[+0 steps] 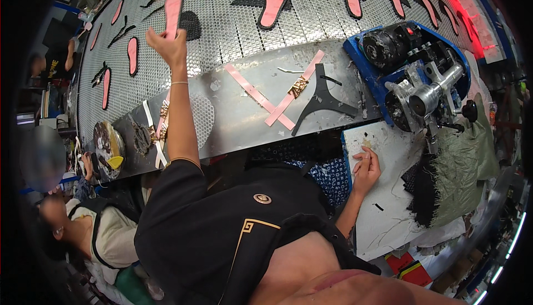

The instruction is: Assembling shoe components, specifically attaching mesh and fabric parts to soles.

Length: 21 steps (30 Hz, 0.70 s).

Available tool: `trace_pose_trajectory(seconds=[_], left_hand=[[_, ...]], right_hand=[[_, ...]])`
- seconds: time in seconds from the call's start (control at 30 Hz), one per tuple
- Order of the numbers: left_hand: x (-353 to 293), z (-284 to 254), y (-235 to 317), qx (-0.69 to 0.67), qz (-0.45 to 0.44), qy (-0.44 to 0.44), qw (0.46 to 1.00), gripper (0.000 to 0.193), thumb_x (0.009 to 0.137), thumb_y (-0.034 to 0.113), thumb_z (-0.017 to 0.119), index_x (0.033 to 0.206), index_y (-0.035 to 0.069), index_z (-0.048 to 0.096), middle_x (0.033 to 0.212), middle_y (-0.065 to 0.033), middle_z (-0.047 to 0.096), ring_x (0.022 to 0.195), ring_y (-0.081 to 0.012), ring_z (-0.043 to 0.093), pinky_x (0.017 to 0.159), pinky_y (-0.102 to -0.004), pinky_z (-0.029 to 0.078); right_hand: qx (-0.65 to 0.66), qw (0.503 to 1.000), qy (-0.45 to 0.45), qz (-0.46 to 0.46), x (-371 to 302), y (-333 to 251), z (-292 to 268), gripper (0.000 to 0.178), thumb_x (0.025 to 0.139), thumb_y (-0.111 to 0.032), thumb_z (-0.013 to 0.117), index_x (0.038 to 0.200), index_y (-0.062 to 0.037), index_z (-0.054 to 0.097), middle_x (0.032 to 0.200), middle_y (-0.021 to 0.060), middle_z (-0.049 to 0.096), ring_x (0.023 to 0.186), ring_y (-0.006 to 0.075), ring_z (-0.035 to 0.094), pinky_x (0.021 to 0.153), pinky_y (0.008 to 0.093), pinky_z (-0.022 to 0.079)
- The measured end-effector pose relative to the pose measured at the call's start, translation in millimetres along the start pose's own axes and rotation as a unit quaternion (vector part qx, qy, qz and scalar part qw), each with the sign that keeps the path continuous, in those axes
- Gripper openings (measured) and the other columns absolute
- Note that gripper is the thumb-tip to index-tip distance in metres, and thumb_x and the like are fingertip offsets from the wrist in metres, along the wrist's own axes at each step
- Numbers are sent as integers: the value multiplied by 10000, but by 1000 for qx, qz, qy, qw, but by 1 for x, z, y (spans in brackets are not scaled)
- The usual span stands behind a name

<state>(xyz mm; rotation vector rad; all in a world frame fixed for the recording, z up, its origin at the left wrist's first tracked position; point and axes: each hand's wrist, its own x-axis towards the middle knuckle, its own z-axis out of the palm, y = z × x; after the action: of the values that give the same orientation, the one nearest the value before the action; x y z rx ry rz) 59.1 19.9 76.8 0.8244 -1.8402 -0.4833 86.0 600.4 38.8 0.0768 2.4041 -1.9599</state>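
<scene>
My left hand (168, 47) is stretched far forward over the mesh conveyor belt. Between its thumb and fingers is the near end of a pink insole (173, 9) with a black rim, held upright. A dark mesh piece (190, 26) lies on the belt just right of that hand. My right hand (366, 170) rests on a white board (383, 208) at the right, its fingers loosely bent, apart, and holding nothing I can see. Crossed pink straps (252, 91) with a gold ornament (298, 87) lie on the metal ledge (222, 130) between my hands. Beside them sits a black three-armed piece (323, 98).
Several pink insoles (273, 4) and black strips lie along the belt (222, 33). A blue-based machine with a motor (383, 48) stands at the right. A glue-stained round tub (108, 141) is at the left, near a seated person (105, 233). Grey-green cloth (466, 172) hangs over the board.
</scene>
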Motion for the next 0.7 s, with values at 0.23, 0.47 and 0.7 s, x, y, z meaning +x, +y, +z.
trace_pose_trajectory(seconds=[0.23,0.47,0.7], left_hand=[[-28,-1,-148,214,103,-117,964,979,648,419,783,1377,-88,370,1380,-305,403,1301,-439,359,1115,-498,263],[-39,13,28,127,215,-125,960,741,830,330,679,1375,-67,373,1360,-269,431,1239,-414,446,1048,-484,378],[-120,11,197,-179,198,-248,931,599,869,-2,550,1417,-19,310,1395,-187,399,1261,-317,462,1058,-437,415]], right_hand=[[54,998,-22,10,1,-10,-11,208,969,-114,527,1080,21,638,791,53,656,529,36,458,484,188,374],[-11,963,268,-26,0,-15,-80,182,944,-107,572,1084,-12,640,898,50,682,722,69,570,593,200,450],[-376,800,466,-39,-8,-3,-167,432,830,-57,659,1251,-56,560,1329,136,511,1212,258,478,1005,403,387]])
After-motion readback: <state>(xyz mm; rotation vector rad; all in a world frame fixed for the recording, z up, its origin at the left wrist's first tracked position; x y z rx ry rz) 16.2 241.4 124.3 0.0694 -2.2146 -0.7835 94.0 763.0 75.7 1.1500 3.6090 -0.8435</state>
